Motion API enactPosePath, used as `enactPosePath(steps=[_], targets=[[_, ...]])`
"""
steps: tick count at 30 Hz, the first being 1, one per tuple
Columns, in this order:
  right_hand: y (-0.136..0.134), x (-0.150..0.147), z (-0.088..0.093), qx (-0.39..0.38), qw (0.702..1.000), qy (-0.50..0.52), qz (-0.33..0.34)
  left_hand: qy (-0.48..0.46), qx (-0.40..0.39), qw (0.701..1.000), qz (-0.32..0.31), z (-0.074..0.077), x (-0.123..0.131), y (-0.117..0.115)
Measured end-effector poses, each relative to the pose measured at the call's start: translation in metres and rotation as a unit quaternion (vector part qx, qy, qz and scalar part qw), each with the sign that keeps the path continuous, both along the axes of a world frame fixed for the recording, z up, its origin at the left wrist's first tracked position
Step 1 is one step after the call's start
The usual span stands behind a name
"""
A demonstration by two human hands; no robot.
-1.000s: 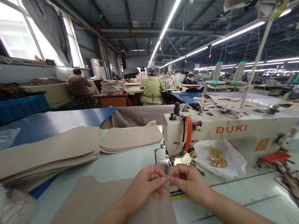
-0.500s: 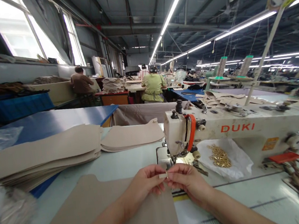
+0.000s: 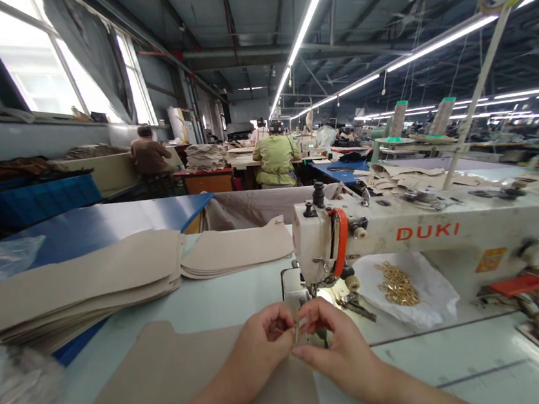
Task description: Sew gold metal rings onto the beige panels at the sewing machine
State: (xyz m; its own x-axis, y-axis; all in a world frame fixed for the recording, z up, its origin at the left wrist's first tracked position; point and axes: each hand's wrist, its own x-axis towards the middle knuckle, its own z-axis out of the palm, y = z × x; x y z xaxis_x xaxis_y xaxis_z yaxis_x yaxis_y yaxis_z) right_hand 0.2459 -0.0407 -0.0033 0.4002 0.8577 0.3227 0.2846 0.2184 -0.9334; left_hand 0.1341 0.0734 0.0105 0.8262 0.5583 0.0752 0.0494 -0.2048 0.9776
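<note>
Both hands meet just in front of the needle of the sewing machine (image 3: pixel 429 235), working a small metal ring (image 3: pixel 298 330) between them. The left hand (image 3: pixel 261 345) has thumb and forefinger closed on the ring, and the right hand (image 3: pixel 337 343) pinches it from the other side, fingers curled in; what else is caught with it is too small to tell. The ring is held above the near edge of a beige cut piece (image 3: pixel 174 388) that lies flat on the bench (image 3: pixel 463 361) under the left forearm, not yet fed beneath the presser foot. As a judgement, the piece looks early in its turn: the fitting is being readied in the fingers and no stitching shows. A heap of gold rings (image 3: pixel 396 285) waits on a white bag beside the machine, and a tall stack of like pieces (image 3: pixel 79 282) lies to the left.
</note>
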Motion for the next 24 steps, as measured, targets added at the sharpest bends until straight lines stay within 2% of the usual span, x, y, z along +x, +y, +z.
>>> enactPosePath(steps=[5, 10, 18, 24], targets=[[-0.003, 0.002, 0.000, 0.017, 0.994, -0.107, -0.028, -0.008, -0.003, 1.000, 0.008, -0.003, -0.001, 0.002], [-0.005, 0.006, 0.005, 0.065, 0.982, -0.172, -0.031, -0.016, -0.016, 1.000, 0.017, 0.002, -0.001, 0.000], [-0.001, 0.004, 0.003, 0.026, 0.984, -0.154, -0.088, -0.017, -0.097, 0.994, 0.043, 0.012, 0.001, -0.005], [0.002, 0.004, 0.006, 0.008, 0.987, -0.134, -0.093, -0.016, -0.112, 0.993, 0.044, 0.009, 0.003, -0.001]])
